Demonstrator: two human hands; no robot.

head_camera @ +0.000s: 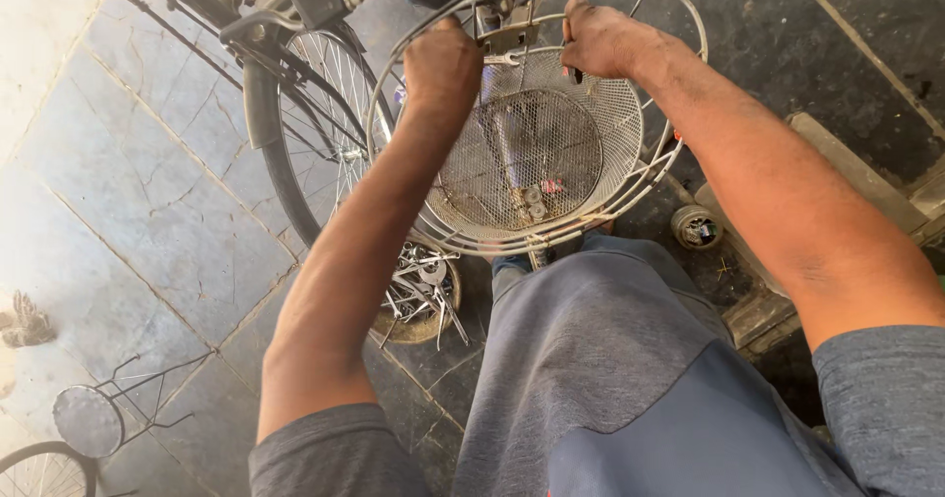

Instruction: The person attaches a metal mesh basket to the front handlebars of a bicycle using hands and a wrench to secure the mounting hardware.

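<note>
Gripping one wire basket (pixel 536 153), two hands: left hand (pixel 442 67), right hand (pixel 600 39).

I see a floor of large grey stone slabs (pixel 148 202), cracked and split by dark joints, washed pale by strong light at the left edge. To the right the paving (pixel 787 54) turns dark and stained. A raised concrete kerb (pixel 856 167) runs diagonally along that right side.

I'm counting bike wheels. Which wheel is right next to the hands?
The spoked front wheel of the bicycle beside the wire basket, just by the left hand. The other wheel peeks from the bottom-left corner, far away.
</note>
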